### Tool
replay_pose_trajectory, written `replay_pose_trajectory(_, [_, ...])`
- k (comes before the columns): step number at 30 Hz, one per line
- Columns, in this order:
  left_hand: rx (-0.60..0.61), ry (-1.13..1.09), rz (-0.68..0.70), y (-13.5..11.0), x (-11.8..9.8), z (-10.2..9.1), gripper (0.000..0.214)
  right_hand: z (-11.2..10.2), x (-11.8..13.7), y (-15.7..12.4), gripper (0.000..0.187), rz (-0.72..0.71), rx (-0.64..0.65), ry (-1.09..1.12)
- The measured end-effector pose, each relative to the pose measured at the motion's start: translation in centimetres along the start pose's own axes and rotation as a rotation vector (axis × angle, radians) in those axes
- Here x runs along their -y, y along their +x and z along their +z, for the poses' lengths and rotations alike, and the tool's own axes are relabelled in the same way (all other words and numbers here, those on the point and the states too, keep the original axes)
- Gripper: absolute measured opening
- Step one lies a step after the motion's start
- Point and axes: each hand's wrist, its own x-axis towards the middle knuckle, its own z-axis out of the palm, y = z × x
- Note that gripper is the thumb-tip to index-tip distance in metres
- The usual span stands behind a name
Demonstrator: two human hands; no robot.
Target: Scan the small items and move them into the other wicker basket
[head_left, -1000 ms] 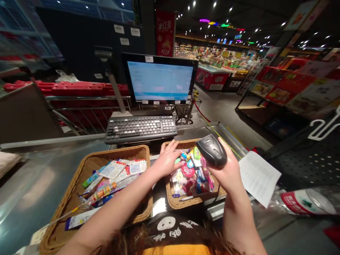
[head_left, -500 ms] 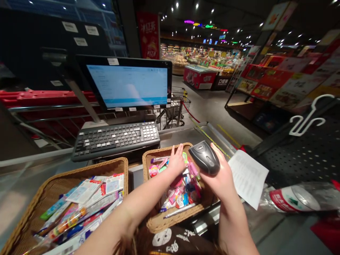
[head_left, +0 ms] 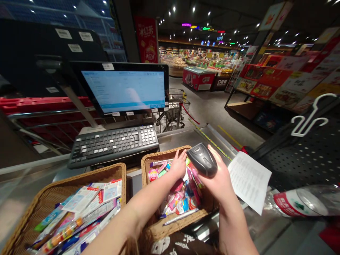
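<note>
Two hands work above a pair of wicker baskets. The left hand [head_left: 178, 164] is open, fingers extended, resting over the small packaged goods [head_left: 176, 198] and gripping nothing visible. The right hand [head_left: 216, 182] is curled around a black handheld barcode scanner [head_left: 202, 160], held just above the same goods. Those goods fill the right-hand wicker basket [head_left: 152, 159], with a silver pen [head_left: 180, 216] lying along its near edge. The left-hand wicker basket [head_left: 106, 173] holds flat card-backed packets [head_left: 82, 199]. Beyond both baskets sit a black keyboard [head_left: 113, 146] and a checkout monitor [head_left: 123, 88]. A printed paper sheet [head_left: 249, 181] lies to the right, beside a clear plastic bag [head_left: 300, 201].
</note>
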Motion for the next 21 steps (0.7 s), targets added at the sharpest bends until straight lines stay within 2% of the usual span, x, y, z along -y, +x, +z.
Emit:
replay_pose_trajectory(5, [0.031, 0.023, -0.014, -1.0, 1.2, -0.1, 0.039, -0.5, 0.3, 0.1, 0.061, 0.013, -0.031, 0.013])
replay_pose_trajectory(10, [0.044, -0.011, -0.012, -2.4, 2.7, -1.2, 0.036, -0.5, 0.6, 0.1, 0.055, -0.013, -0.018, -0.012])
replay_pose_trajectory(17, [-0.074, -0.111, -0.031, -4.1, 2.9, -5.4, 0.029, -0.3, 1.0, -0.1, 0.063, 0.003, -0.043, 0.014])
replay_pose_trajectory(21, [-0.214, -0.266, -0.008, -6.4, 3.3, -8.3, 0.018, -0.3, 1.6, -0.3, 0.063, -0.005, -0.044, 0.016])
